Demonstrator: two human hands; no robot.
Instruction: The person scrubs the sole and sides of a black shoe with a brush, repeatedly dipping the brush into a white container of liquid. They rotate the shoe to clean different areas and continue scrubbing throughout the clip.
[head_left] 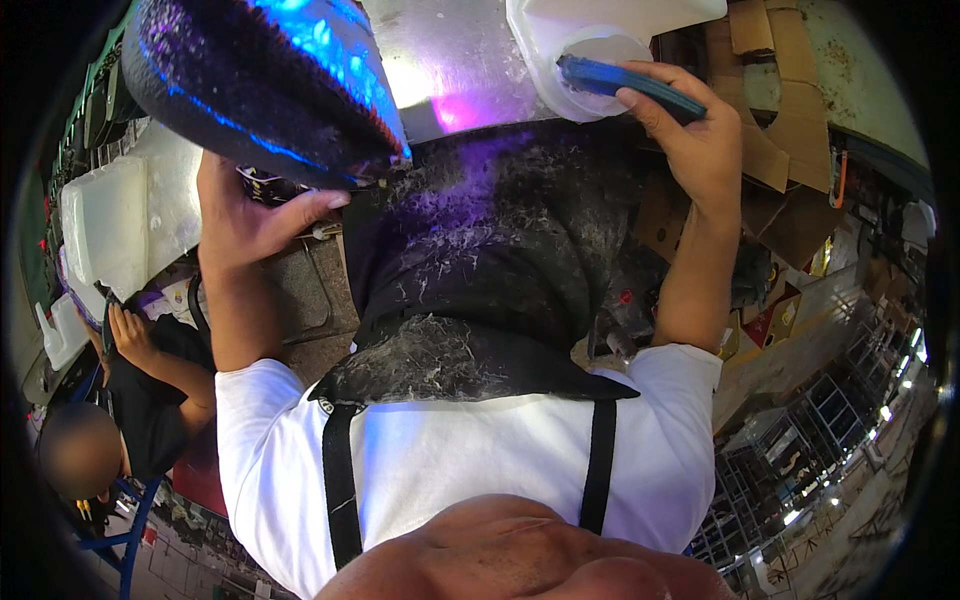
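Observation:
A large dark shoe, lit bright blue along one face, fills the upper left. My left hand grips it from below; the thumb shows, while most fingers are hidden behind the shoe. At the upper right, my right hand pinches a blue brush by its handle end. Its far end lies over the round mouth of a white plastic container, which holds something pale. Whether the brush touches the contents I cannot tell.
A metal worktop lies ahead, under blue and purple light. Cardboard pieces are on the right. A translucent plastic container stands at the left, near a co-worker's hand. A black apron, dusted with fibres, covers my lap.

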